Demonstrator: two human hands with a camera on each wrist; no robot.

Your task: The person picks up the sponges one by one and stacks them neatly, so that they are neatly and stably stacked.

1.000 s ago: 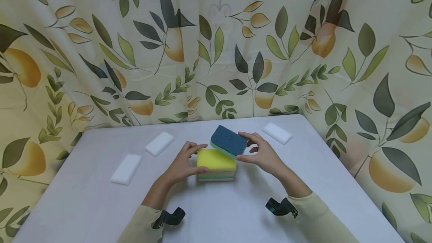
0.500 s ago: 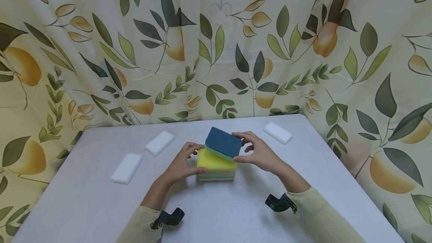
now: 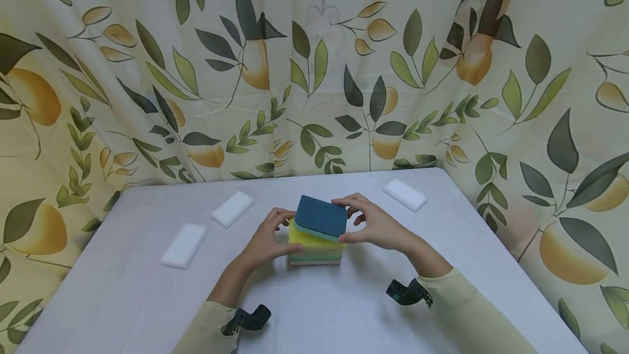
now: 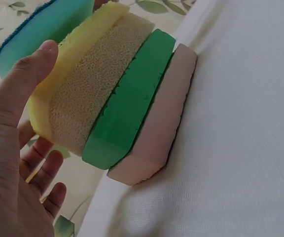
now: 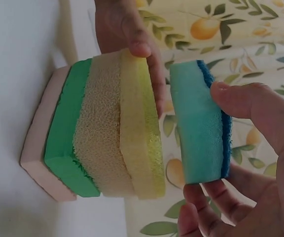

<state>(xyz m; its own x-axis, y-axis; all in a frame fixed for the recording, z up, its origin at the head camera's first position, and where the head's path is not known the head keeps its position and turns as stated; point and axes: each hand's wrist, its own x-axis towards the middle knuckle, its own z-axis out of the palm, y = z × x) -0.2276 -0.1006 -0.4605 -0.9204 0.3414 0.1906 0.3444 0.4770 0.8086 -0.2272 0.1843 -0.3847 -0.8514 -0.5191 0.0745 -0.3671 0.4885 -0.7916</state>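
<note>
A stack of sponges stands on the table. From the bottom it shows a pink layer (image 5: 43, 143), a green layer (image 4: 127, 103), a porous beige layer (image 5: 100, 123) and a yellow sponge (image 3: 314, 240) on top. My left hand (image 3: 267, 238) steadies the yellow sponge, thumb on its near side and index finger at its far side. Just above the stack, my right hand (image 3: 375, 225) grips a teal sponge (image 5: 196, 123) with a dark blue scouring face (image 3: 321, 215) turned upward. In the right wrist view a gap separates it from the yellow sponge.
White rectangular blocks lie around the stack: one at the left (image 3: 184, 246), another at the back left (image 3: 232, 209) and a third at the back right (image 3: 405, 194). The white-covered table (image 3: 123, 288) ends at a patterned curtain (image 3: 314, 124).
My right hand has carried the teal sponge left and slightly down, so it now hangs more squarely over the stack. The left hand has stayed at the yellow sponge.
</note>
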